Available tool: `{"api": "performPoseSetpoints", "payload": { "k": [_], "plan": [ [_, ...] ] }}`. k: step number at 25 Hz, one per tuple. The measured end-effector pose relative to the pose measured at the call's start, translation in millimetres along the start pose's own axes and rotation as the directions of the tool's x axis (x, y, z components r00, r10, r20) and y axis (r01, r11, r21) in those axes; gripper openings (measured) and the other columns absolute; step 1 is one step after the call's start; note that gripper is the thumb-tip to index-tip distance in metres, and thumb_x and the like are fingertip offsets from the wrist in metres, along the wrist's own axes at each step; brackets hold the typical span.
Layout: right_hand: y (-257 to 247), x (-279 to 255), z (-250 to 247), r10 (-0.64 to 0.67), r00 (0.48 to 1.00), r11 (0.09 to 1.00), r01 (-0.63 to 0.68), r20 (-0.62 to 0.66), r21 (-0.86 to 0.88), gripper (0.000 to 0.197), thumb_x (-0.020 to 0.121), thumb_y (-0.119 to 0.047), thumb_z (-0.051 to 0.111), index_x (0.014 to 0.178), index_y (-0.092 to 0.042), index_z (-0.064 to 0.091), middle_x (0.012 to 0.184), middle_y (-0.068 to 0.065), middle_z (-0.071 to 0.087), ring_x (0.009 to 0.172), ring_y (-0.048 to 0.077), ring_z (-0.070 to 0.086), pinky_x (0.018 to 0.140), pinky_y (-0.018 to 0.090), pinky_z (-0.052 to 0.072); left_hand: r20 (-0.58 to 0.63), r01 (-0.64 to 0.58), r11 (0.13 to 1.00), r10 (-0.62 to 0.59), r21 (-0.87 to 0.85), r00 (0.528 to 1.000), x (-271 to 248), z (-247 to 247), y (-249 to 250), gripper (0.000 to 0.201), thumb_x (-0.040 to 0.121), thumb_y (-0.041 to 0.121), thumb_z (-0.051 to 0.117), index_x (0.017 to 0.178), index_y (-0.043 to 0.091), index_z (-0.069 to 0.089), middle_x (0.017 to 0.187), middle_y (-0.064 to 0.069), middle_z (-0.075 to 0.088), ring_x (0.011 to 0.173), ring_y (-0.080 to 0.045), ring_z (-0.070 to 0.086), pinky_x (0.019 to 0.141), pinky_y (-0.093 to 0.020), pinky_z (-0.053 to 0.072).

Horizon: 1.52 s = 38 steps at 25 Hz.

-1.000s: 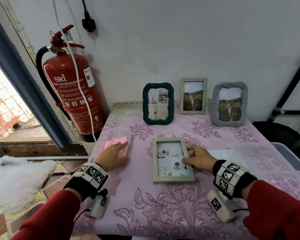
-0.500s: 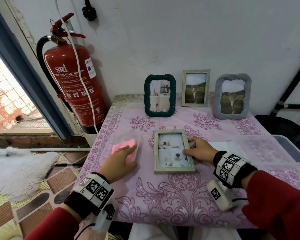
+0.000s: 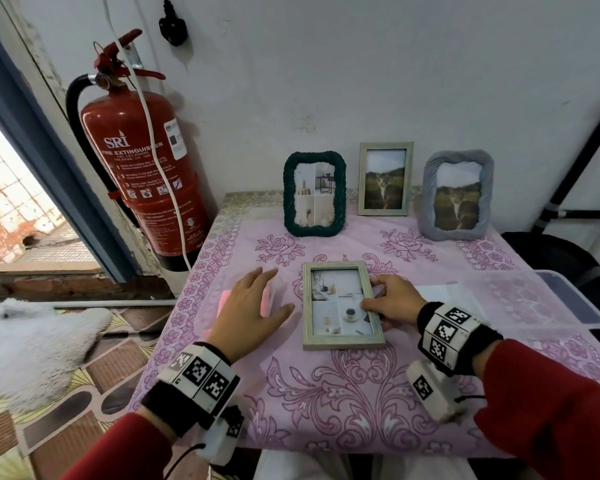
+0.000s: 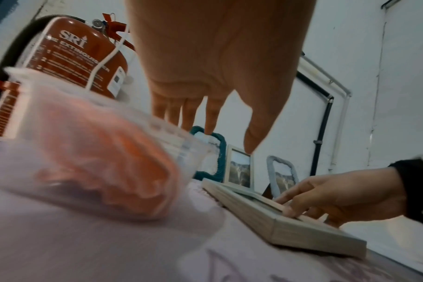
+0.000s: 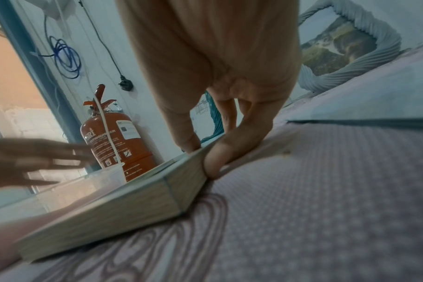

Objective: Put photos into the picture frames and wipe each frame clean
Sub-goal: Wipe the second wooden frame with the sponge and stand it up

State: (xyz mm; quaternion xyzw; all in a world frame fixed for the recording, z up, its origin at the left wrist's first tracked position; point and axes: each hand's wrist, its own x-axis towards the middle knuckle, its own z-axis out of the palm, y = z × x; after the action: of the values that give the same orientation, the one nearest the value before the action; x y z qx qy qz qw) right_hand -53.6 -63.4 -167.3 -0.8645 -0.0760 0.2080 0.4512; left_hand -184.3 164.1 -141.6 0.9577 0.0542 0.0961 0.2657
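A light wooden frame (image 3: 342, 304) holding a photo of cups and interiors lies flat on the pink tablecloth (image 3: 326, 393). My right hand (image 3: 383, 299) pinches its right edge, thumb on top and a finger against the outer side (image 5: 220, 152). To the frame's left, a pink cloth (image 3: 266, 301) sits in a small clear plastic container (image 4: 181, 145). My left hand (image 3: 253, 306) hovers just above it, fingers straight and spread, holding nothing. Three filled frames stand against the back wall: dark green (image 3: 314, 194), light wood (image 3: 385, 180) and grey (image 3: 456, 195).
A red fire extinguisher (image 3: 142, 174) hangs on the wall left of the table, with a white cable across it. A large clear tub (image 3: 568, 306) and white paper (image 3: 447, 296) lie right of my right hand. The table's left edge is near the container.
My left hand, which lay on the pink cloth, has lifted off it and spread its fingers. My right hand stays on the frame's right edge. The head camera has tilted.
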Motion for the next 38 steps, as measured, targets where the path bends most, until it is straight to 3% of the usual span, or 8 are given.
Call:
{"api": "performPoseSetpoints", "payload": {
  "k": [3, 8, 12, 16, 20, 26, 31, 38],
  "plan": [
    [-2.4, -3.4, 1.9, -0.066, 0.996, 0.994, 0.061, -0.058, -0.088, 0.036, 0.079, -0.012, 0.067, 0.113, -0.01, 0.057, 0.068, -0.001, 0.061, 0.053, 0.013, 0.061, 0.037, 0.024, 0.05, -0.124, -0.081, 0.983, 0.061, -0.167, 0.99, 9.2, 3.5, 20.7, 0.05, 0.089, 0.03, 0.058, 0.135, 0.018, 0.043, 0.134, -0.001, 0.045, 0.126, -0.015, 0.042, 0.105, -0.026, 0.033],
    [-6.7, -10.5, -0.2, -0.151, 0.97, 0.981, 0.171, -0.191, 0.091, 0.043, 0.078, -0.006, 0.067, 0.113, -0.017, 0.046, 0.072, 0.001, 0.054, 0.052, 0.015, 0.057, 0.032, 0.025, 0.046, 0.08, 0.063, 0.939, -0.038, -0.338, 0.996, 26.5, 24.5, 45.7, 0.062, 0.088, 0.023, 0.06, 0.141, 0.012, 0.029, 0.133, -0.008, 0.05, 0.122, -0.021, 0.048, 0.105, -0.04, 0.04],
    [-6.3, -16.1, -7.0, -0.238, 0.937, 0.96, 0.267, -0.256, 0.089, 0.046, 0.075, -0.005, 0.069, 0.113, -0.016, 0.048, 0.08, -0.001, 0.057, 0.06, 0.017, 0.059, 0.037, 0.023, 0.047, 0.077, 0.172, 0.882, -0.154, -0.438, 0.985, 35.5, 30.9, 52.7, 0.065, 0.085, 0.014, 0.063, 0.14, 0.012, 0.028, 0.115, -0.013, 0.063, 0.089, -0.018, 0.059, 0.08, -0.019, 0.049],
    [-5.3, -19.3, -9.2, -0.305, 0.909, 0.942, 0.331, -0.284, 0.048, 0.049, 0.074, -0.007, 0.071, 0.116, -0.017, 0.049, 0.079, -0.007, 0.057, 0.061, 0.006, 0.059, 0.046, 0.02, 0.05, 0.047, 0.157, 0.881, -0.152, -0.445, 0.987, 38.4, 28.5, 53.0, 0.059, 0.083, 0.01, 0.063, 0.134, 0.017, 0.035, 0.096, -0.006, 0.062, 0.081, -0.021, 0.06, 0.078, -0.034, 0.053],
    [-11.3, -21.7, -7.9, -0.297, 0.903, 0.932, 0.345, -0.31, 0.112, 0.05, 0.074, -0.004, 0.071, 0.116, -0.021, 0.048, 0.076, -0.005, 0.056, 0.053, 0.006, 0.056, 0.042, 0.022, 0.052, 0.194, 0.214, 0.664, -0.106, -0.716, 0.975, 36.6, 24.8, 54.4, 0.067, 0.084, 0.001, 0.062, 0.13, 0.029, 0.023, 0.093, -0.002, 0.064, 0.076, -0.011, 0.065, 0.066, -0.021, 0.056],
    [-39.3, -33.3, -11.2, -0.388, 0.868, 0.894, 0.436, -0.311, 0.103, 0.05, 0.076, -0.005, 0.07, 0.117, -0.023, 0.047, 0.08, -0.004, 0.055, 0.055, 0.011, 0.06, 0.048, 0.035, 0.057, 0.005, 0.062, 0.593, -0.097, -0.803, 0.995, 48.4, 11.5, 51.6, 0.058, 0.084, 0.008, 0.063, 0.131, 0.026, 0.034, 0.103, -0.008, 0.067, 0.087, -0.021, 0.068, 0.074, -0.032, 0.058],
    [-74.3, -36.3, -15.2, -0.488, 0.802, 0.843, 0.536, -0.345, 0.055, 0.055, 0.076, -0.006, 0.07, 0.123, -0.023, 0.045, 0.082, -0.008, 0.056, 0.053, 0.007, 0.062, 0.047, 0.023, 0.053, -0.129, -0.07, 0.524, -0.076, -0.849, 0.989, 68.2, -25.8, 54.0, 0.036, 0.093, 0.027, 0.052, 0.125, 0.035, 0.037, 0.085, 0.009, 0.074, 0.073, -0.005, 0.07, 0.059, -0.015, 0.053],
    [-154.3, -10.2, -21.6, -0.599, 0.729, 0.767, 0.641, -0.332, 0.024, 0.059, 0.08, -0.014, 0.071, 0.129, -0.022, 0.038, 0.089, -0.009, 0.052, 0.061, 0.0, 0.062, 0.056, 0.014, 0.054, -0.219, -0.177, 0.534, -0.017, -0.827, 0.976, 114.6, -105.3, 34.8, 0.028, 0.097, 0.027, 0.044, 0.122, 0.038, 0.036, 0.079, 0.009, 0.073, 0.069, -0.009, 0.069, 0.06, -0.026, 0.058]
  ]
}}
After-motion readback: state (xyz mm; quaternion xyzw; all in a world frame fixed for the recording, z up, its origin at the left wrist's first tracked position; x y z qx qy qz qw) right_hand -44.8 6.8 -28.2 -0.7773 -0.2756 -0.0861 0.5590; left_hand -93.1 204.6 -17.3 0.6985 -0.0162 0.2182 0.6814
